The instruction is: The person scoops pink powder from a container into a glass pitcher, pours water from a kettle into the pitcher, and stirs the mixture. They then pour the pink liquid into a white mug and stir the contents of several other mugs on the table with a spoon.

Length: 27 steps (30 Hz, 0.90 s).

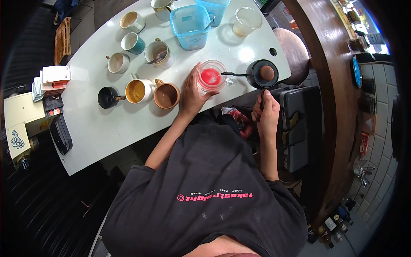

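My left hand (195,92) is wrapped around a clear glass mug (212,66) that holds bright red liquid with a pale patch on its surface. In my right hand (267,109), fingers closed on the handle, is a black gooseneck kettle (256,70) with a round brown knob on its lid. Its thin spout points left, the tip over the mug's rim. Left of my left hand stand a brown mug (167,96) and a white mug (138,91) with yellow-orange contents. A small black cup (108,97) sits farther left.
Several used cups stand behind, including a teal mug (133,43) and a mug with a spoon (157,53). Light-blue plastic tubs (190,28) and a clear plastic cup (247,22) are at the back of the white table (92,132). A brown stool (291,49) stands right.
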Tool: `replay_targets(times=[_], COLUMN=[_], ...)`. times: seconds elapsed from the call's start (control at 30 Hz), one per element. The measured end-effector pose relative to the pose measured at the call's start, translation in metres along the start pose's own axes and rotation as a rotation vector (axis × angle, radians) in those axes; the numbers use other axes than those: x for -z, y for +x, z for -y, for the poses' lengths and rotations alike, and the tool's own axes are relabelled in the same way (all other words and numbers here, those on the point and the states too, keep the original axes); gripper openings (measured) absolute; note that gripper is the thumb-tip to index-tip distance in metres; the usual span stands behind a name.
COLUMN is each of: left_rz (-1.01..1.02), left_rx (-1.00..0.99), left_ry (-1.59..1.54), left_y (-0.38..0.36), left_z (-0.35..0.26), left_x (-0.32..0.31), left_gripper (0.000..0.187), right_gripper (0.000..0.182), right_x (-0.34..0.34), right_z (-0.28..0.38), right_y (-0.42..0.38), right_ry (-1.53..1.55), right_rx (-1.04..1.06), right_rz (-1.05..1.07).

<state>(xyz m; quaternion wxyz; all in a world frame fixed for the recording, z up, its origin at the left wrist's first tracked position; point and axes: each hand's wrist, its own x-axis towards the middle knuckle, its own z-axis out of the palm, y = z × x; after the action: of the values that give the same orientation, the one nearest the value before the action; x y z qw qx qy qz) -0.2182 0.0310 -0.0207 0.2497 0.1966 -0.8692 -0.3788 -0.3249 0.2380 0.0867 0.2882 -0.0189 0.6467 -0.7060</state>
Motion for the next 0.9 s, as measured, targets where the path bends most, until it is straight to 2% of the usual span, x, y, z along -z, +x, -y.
replay_targets(times=[0.9], left_rz=[-0.002], left_rx=[0.001], left_ry=[0.036], left_y=[-0.001], left_z=[0.002], left_x=[-0.002], left_gripper=[0.105], right_gripper=[0.038], right_x=[-0.017], right_z=[0.008], right_y=[0.022], right_ry=[-0.016], right_rx=[0.03], right_rz=[0.061])
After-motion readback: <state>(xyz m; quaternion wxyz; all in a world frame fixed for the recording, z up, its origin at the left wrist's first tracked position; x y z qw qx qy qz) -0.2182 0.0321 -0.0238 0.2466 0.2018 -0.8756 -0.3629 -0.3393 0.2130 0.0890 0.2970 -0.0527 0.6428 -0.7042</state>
